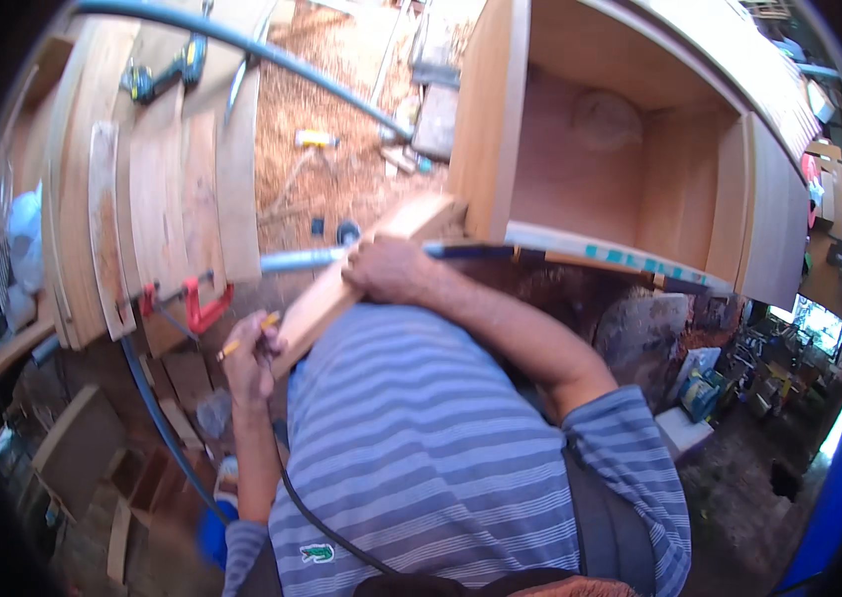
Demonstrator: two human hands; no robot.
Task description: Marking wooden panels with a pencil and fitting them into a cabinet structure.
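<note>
The open wooden cabinet [490, 129] has a light timber board [326, 296] running down and to the left from its lower left corner; whether the two touch cannot be told. Below and left of the cabinet, the right hand [391, 269] is closed over the board's upper face. Farther left of the cabinet and lower, the left hand [250, 360] has its fingers curled around a yellow pencil [231, 349], beside the board's near end. Left of the cabinet, beyond that hand, is a red clamp [204, 318] at the ends of several flat planks [157, 199]. A cordless drill [182, 68] lies well left of the cabinet, at the planks' far end.
</note>
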